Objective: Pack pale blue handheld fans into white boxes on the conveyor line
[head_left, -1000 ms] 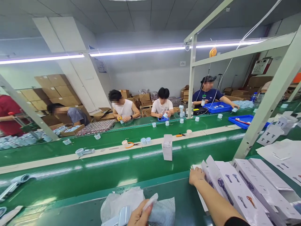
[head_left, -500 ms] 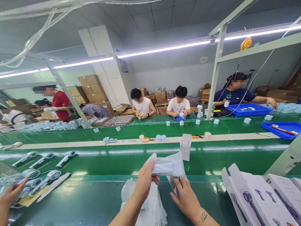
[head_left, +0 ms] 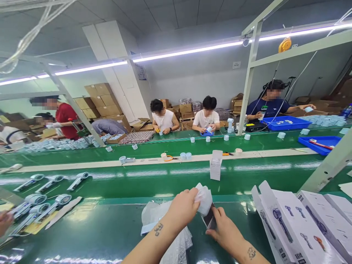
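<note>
My left hand (head_left: 185, 207) grips a white translucent plastic pouch (head_left: 205, 200), its contents blurred by the wrapping. Below it, my right hand (head_left: 224, 229) has its thumb and fingers around a small box (head_left: 210, 221), seen partly as a dark side. The pouch's lower end meets the top of the box; whether it is inside I cannot tell. Under my left forearm lies a stack of clear plastic bags (head_left: 178, 244) with a light blue piece (head_left: 148, 228) at its left edge.
White printed boxes (head_left: 297, 227) with fan pictures stand at right. An upright open white box (head_left: 215, 170) is on the green belt (head_left: 165, 179). Handheld fans (head_left: 59, 201) lie at left beside another person's hand (head_left: 5, 222). Several co-workers sit across the line.
My left hand has turned the pouch from lying level to pointing down at the box in my right hand. The other person's hand at left has drawn back toward the frame edge.
</note>
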The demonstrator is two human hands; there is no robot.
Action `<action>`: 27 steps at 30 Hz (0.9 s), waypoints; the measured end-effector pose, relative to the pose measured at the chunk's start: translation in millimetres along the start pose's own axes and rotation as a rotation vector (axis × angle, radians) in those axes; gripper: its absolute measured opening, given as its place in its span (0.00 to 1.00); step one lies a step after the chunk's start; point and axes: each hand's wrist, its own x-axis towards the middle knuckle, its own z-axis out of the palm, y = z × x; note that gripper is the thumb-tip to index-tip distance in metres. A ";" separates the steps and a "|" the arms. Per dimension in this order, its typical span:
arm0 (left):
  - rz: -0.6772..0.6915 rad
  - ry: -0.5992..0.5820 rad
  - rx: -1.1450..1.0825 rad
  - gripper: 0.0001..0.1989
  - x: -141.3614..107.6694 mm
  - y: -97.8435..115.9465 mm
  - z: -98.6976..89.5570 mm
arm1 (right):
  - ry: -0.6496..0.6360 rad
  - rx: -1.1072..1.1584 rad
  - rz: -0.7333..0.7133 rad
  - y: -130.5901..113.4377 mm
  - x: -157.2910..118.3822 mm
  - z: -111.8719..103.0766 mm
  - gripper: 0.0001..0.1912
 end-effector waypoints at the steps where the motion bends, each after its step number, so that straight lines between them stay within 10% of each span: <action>1: 0.002 -0.032 0.081 0.09 1.5 7.0 -2.5 | 0.035 -0.013 0.001 2.8 -2.4 5.1 0.32; 17: -0.076 -0.107 0.175 0.14 -21.0 47.8 5.4 | 0.103 -0.019 -0.133 36.2 -31.0 35.8 0.32; 23: -0.076 -0.040 0.038 0.10 -21.5 31.3 -4.3 | 0.165 0.280 -0.225 42.4 0.3 30.5 0.74; 27: -0.091 -0.014 0.009 0.12 -32.4 29.9 -2.6 | -0.008 0.500 -0.220 20.8 21.8 29.8 0.76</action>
